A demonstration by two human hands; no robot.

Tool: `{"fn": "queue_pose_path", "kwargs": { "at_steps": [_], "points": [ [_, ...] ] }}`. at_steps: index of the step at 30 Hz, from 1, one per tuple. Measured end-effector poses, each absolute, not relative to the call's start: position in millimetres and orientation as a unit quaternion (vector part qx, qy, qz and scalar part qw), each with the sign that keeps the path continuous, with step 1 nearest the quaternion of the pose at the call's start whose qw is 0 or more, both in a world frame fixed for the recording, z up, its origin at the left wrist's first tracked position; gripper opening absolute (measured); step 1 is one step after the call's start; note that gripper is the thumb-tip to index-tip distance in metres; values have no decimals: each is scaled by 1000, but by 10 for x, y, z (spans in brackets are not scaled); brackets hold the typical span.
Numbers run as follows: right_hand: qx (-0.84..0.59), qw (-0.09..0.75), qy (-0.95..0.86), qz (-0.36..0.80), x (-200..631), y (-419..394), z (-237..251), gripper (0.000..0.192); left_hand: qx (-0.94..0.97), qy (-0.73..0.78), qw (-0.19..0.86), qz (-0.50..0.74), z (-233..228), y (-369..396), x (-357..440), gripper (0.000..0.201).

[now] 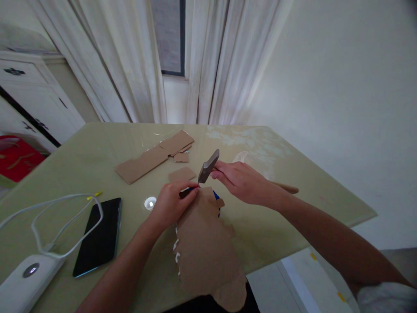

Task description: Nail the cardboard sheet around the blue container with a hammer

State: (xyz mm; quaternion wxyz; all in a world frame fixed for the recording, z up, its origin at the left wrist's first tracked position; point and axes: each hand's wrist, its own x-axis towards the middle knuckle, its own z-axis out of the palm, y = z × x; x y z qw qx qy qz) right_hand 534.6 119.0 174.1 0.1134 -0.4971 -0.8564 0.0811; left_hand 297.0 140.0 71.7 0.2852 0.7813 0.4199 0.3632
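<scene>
My right hand [244,180] is wrapped round the wooden handle of a hammer [208,166], close under its metal head; the handle's end sticks out past my wrist. The head is tilted, its lower end just above my left fingertips. My left hand [174,202] pinches what looks like a thin nail, mostly hidden, at the far edge of a brown cardboard piece [208,243]. Along the cardboard's left edge run white glue-like blobs. Something blue [216,195] and a small cardboard tab [220,203] show at its right side.
Cut cardboard strips [146,163] and a smaller cardboard piece [181,174] lie farther back on the table [260,148]. To the left are a black phone [99,237], a white cable [35,230], a white power bank-like block [32,278] and a small round white object [150,203].
</scene>
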Motion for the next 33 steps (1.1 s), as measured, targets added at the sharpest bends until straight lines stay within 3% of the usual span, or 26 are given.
{"fn": "queue_pose_path", "kwargs": {
  "at_steps": [8,12,25,33],
  "points": [
    [-508,101,-852,78,5258,1173,1802,34,763,412,328,376,718,1398,2993,22],
    [-510,152,-843,86,5282,1179,1816,32,749,414,360,373,697,1397,2999,23],
    [-511,137,-844,84,5327,1126,1770,36,772,408,310,375,700,1397,2995,20],
    [-507,85,-854,80,5283,1140,1791,34,784,379,300,389,651,1416,2984,17]
  ]
}}
